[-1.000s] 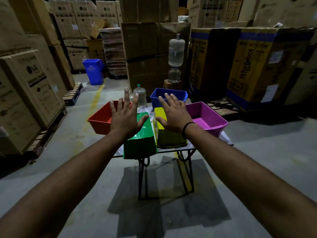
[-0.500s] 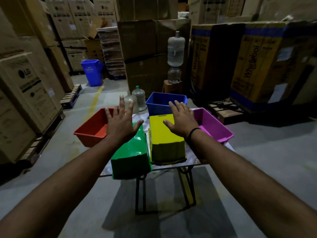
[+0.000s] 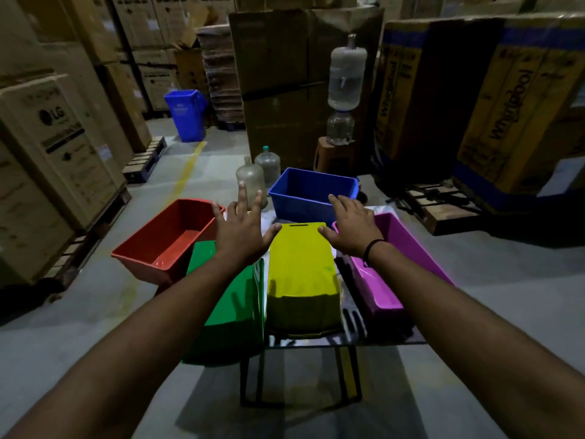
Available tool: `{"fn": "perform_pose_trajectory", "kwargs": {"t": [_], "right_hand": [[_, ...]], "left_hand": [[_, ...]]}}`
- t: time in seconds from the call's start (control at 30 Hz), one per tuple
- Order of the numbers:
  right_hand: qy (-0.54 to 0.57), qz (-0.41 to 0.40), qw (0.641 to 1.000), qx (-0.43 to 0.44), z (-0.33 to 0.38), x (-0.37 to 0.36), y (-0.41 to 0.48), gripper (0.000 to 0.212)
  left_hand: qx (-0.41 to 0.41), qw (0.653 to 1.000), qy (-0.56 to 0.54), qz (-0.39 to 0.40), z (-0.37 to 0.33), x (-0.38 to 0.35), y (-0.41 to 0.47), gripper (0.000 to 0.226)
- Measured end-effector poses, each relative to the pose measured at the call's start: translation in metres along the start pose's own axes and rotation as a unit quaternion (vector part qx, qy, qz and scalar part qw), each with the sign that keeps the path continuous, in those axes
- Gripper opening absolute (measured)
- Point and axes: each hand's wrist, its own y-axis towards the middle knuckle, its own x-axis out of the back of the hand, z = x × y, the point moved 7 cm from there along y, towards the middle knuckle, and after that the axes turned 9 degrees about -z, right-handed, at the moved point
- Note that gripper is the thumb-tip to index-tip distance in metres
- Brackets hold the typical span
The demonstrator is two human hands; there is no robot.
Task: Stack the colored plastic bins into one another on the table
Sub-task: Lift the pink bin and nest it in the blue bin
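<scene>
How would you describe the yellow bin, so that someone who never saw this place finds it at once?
Look at the small table in the warehouse aisle, crowded with five colored bins. The yellow bin lies at the near edge, in the middle, between the green bin and the pink bin. Like the green one it is upside down, flat bottom up, but only it has a slot near its far end.

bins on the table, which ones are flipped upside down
The green bin and the yellow bin, side by side at the near edge, show flat bottoms. The red, blue and purple bins sit open side up.
</scene>
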Motion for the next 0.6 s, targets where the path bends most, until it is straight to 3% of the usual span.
{"fn": "perform_pose_trajectory", "kwargs": {"t": [0.6], "right_hand": [[-0.018, 0.072, 0.994, -0.075, -0.037, -0.11, 0.107, 0.069]], "left_hand": [[-0.059, 0.995, -0.034, 0.071, 0.017, -0.148, 0.129, 0.088]]}}
